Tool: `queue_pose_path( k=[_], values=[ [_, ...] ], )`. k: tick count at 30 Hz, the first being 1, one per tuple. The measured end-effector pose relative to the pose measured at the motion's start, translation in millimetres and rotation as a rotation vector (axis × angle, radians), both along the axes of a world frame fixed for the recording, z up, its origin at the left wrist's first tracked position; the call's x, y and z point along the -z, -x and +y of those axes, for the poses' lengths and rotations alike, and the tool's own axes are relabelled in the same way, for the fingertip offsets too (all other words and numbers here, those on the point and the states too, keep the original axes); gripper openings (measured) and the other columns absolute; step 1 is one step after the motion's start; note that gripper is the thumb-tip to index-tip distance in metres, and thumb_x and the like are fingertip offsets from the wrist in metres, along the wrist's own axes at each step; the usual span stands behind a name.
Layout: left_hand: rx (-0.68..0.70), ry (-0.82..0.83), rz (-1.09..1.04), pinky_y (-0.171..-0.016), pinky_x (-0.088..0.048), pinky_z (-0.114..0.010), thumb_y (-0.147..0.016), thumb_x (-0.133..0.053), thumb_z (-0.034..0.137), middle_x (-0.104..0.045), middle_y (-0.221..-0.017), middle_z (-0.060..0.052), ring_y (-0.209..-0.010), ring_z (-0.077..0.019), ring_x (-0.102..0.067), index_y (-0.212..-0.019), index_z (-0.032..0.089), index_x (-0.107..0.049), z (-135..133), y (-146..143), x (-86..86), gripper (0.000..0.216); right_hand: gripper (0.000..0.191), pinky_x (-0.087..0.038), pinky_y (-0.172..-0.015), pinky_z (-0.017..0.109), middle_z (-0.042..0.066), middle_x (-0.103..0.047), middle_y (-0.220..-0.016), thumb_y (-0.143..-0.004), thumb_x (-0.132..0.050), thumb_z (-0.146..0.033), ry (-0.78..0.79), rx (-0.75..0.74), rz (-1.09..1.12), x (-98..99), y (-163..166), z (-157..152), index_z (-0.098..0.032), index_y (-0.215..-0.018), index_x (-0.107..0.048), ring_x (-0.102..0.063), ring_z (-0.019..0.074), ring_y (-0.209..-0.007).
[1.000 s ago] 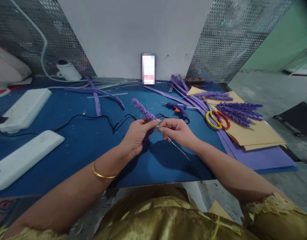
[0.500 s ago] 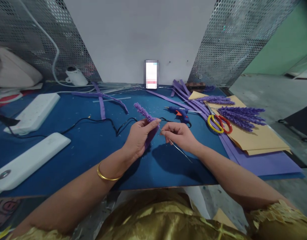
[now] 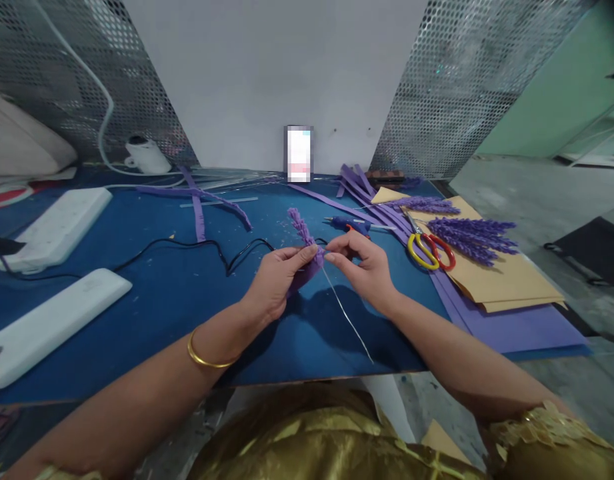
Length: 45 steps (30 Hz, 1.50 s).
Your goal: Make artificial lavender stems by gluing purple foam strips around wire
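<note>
My left hand (image 3: 277, 280) is closed around the lower part of a purple foam lavender spike (image 3: 301, 230), whose fringed tip points up and away from me. My right hand (image 3: 364, 267) pinches the thin metal wire (image 3: 344, 313) right where it meets the foam, fingertips touching those of the left hand. The wire runs down toward the table's near edge. Both hands hover just above the blue table top (image 3: 187, 293).
A blue glue gun (image 3: 351, 225) lies just behind my hands, its black cord (image 3: 187, 243) trailing left. Yellow-and-red scissors (image 3: 429, 250), finished lavender spikes (image 3: 474, 237), brown paper (image 3: 497, 277) and purple foam sheets (image 3: 517, 327) sit at right. White power strips (image 3: 51, 320) lie at left; purple strips (image 3: 197, 207) behind.
The spike has swung more upright in my left hand. My right hand moved up the wire to the foam's base, and the wire's free end now points more toward me.
</note>
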<state>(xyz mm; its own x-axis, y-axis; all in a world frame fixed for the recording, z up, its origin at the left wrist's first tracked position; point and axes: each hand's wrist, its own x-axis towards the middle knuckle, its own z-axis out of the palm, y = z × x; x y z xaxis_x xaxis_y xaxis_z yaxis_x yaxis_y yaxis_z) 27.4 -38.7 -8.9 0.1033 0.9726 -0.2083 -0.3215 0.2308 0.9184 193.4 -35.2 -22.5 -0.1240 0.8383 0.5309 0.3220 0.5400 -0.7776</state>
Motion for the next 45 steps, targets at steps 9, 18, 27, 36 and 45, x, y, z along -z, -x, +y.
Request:
queue_pose_path(
  k=[9,18,27,36,45],
  values=[
    [0.084,-0.009,0.088,-0.044,-0.025,-0.022,-0.055,-0.089,0.048,-0.051,-0.054,0.004,-0.048,-0.0056,-0.035,-0.063,0.014,-0.072,-3,1,0.7,0.04,0.016,-0.042,-0.065,0.03,0.002,-0.059,-0.076,-0.091,-0.063,-0.03,-0.095,-0.082,-0.099,-2.3,-1,0,-0.021,-0.078,-0.061,-0.051,0.0156,-0.069],
    [0.01,0.105,-0.093,-0.052,-0.044,-0.019,-0.053,-0.092,0.037,-0.067,-0.066,-0.002,-0.058,-0.0092,-0.056,-0.069,0.013,-0.074,-1,0,-4.9,0.034,0.016,-0.039,-0.056,0.026,-0.004,-0.052,-0.061,-0.089,-0.06,-0.031,0.238,-0.014,0.013,-0.5,-4,9,-0.02,-0.077,-0.058,-0.047,0.011,-0.055],
    [-0.112,0.099,-0.071,-0.043,-0.037,-0.019,-0.049,-0.093,0.04,-0.06,-0.055,0.003,-0.048,-0.0074,-0.05,-0.062,0.015,-0.067,7,2,-0.5,0.039,0.031,-0.044,-0.047,0.022,0.001,-0.067,-0.062,-0.076,-0.072,-0.046,0.709,-0.382,0.127,-10.0,-1,4,-0.015,-0.077,-0.066,-0.054,0.0087,-0.045],
    [0.164,0.091,0.006,-0.056,-0.043,-0.02,-0.058,-0.089,0.044,-0.068,-0.068,-0.002,-0.06,-0.0106,-0.057,-0.09,0.013,-0.078,12,11,1.1,0.046,0.019,-0.035,-0.04,0.019,-0.003,-0.058,-0.051,-0.075,-0.069,-0.034,0.723,-0.399,0.191,-10.3,-7,11,-0.015,-0.071,-0.068,-0.046,0.0075,-0.042],
    [0.129,0.1,0.014,-0.058,-0.045,-0.019,-0.066,-0.086,0.037,-0.071,-0.071,-0.006,-0.063,-0.0113,-0.06,-0.084,0.011,-0.079,20,14,1.2,0.032,0.034,-0.035,-0.051,0.025,-0.001,-0.06,-0.061,-0.083,-0.06,-0.051,0.466,-0.125,-0.077,-11.0,-16,21,-0.018,-0.073,-0.061,-0.047,0.0104,-0.05]
  ],
)
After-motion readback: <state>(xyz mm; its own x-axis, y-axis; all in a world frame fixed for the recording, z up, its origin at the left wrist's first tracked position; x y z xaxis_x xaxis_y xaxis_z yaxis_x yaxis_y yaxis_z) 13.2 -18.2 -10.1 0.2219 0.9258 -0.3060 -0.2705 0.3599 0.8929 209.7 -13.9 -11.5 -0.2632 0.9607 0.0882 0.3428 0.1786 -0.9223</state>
